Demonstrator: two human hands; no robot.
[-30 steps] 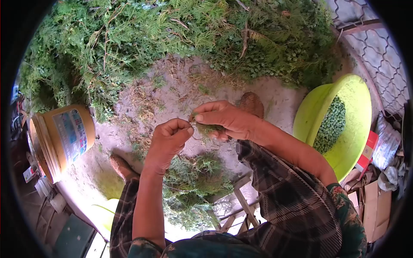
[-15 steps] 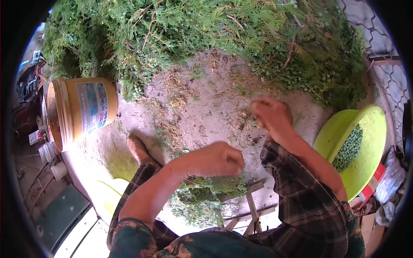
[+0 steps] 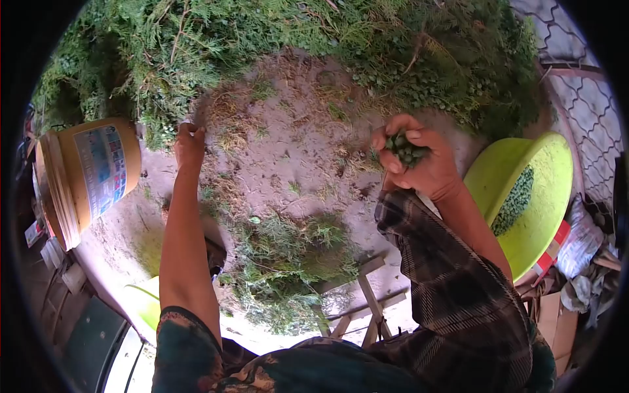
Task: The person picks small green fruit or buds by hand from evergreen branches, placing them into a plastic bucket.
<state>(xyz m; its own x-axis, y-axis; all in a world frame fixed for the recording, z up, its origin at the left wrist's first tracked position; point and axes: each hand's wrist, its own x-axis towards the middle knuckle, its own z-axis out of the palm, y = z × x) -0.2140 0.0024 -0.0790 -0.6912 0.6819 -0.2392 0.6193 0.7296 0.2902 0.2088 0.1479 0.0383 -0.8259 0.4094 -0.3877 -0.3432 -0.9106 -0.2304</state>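
My left hand (image 3: 190, 143) reaches forward to the lower left edge of the large pile of green branches (image 3: 262, 33). Its fingers are pinched together at the foliage, and what lies between them is too small to make out. In my right hand (image 3: 422, 157), palm up above my knee, a clump of small green cones (image 3: 406, 149) rests within curled fingers. To the right of that hand, a lime-green basin (image 3: 553, 196) stands tilted, with many small green cones (image 3: 516, 202) inside.
A yellow bucket (image 3: 108, 173) lies on its side at left. Cut sprigs (image 3: 295, 262) lie near a wooden frame (image 3: 370, 295) between my legs. Another lime-green container (image 3: 145, 301) is at lower left. Plastic bags (image 3: 580, 242) and cardboard sit at right.
My left hand has moved from the middle out to the branches at the left. My right hand has turned palm up, showing the green cones. The view has shifted, and the scene sits further left.
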